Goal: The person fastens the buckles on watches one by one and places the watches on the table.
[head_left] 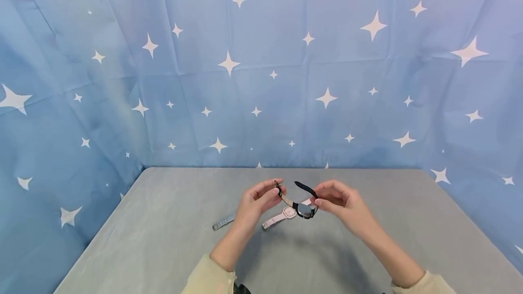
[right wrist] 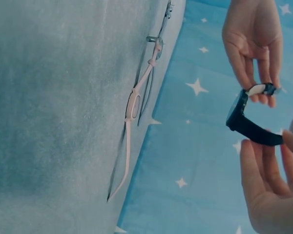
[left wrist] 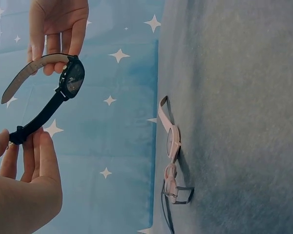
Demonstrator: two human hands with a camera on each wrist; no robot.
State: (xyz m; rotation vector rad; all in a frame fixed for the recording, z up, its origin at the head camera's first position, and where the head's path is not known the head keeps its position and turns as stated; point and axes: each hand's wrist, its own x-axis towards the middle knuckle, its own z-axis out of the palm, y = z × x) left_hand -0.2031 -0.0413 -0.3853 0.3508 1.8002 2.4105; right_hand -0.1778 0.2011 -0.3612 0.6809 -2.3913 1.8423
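Both hands hold a black wristwatch [head_left: 304, 211] above the table, its strap unfastened and its dark round face tilted. My left hand [head_left: 257, 200] pinches the buckle end of the strap between thumb and fingers. On the other side, my right hand [head_left: 342, 204] pinches the longer strap part near the case, and the free tip curves upward past the fingers. The left wrist view shows the strap's tan lining [left wrist: 24, 79]. Behind and below the hands lies a pink watch [head_left: 289, 213] on the table, partly covered by the black one in the head view.
A grey-blue watch strap [head_left: 224, 222] lies left of the pink watch, partly hidden by the left arm. The grey table [head_left: 408, 221] ends at a blue curtain [head_left: 269, 58] with white stars, which also runs along the left side.
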